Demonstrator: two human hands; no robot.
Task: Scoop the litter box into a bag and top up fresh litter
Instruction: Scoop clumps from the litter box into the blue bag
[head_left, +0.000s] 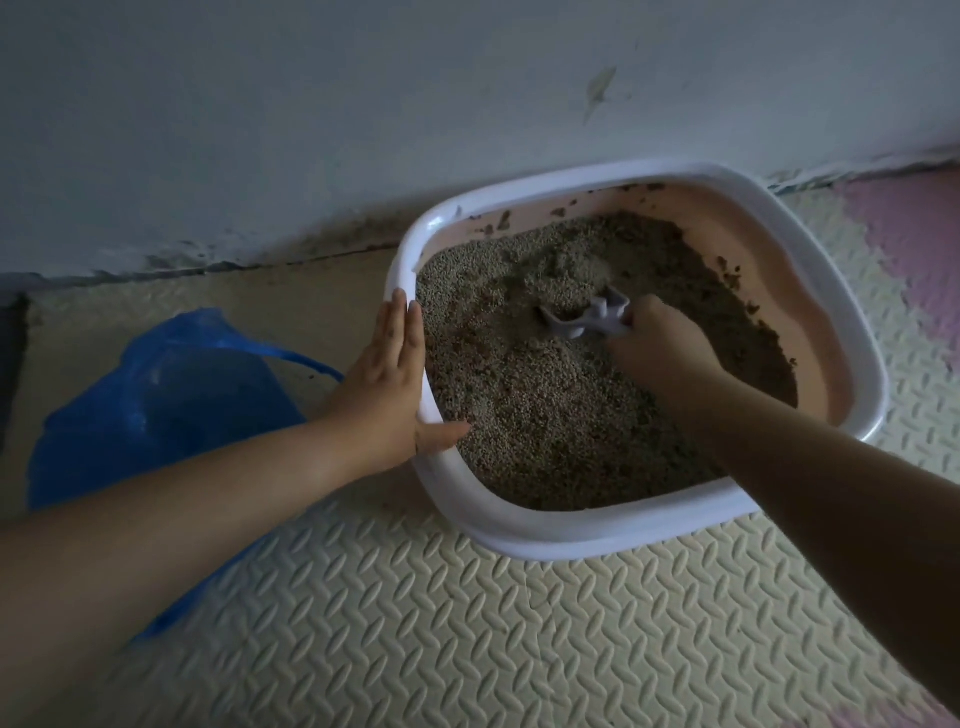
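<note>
1. The fingers (400, 322) of your left hand (392, 374) are straight and held together. They lie flat against the outside of the left rim of the litter box (571, 535). The thumb goes over the rim to the inner side, so the hand presses the box and does not clench it.
2. The fingers of your right hand (657, 338) are curled tight round the handle of the scoop (587, 319). The scoop is small, grey and of plastic. Its front end is sunk in the litter (545, 415), near the middle of the box.
3. The litter box has a white rounded rim and pink inner walls. Dark crumbs stick on the far wall. The litter is made of small pale grains, and toward the right side it is darker and more clumped.
4. The box stands on a cream floor mat (467, 623) of foam with a pressed leaf-like pattern, close to a grey-white wall (311, 130).
5. A blue bag (166, 395) of thin, shiny plastic lies on the mat to the left of the box, partly under your left forearm.
6. Your left arm reaches forward almost straight. Your right arm comes in from the right over the near rim, with the wrist bent down into the box.
</note>
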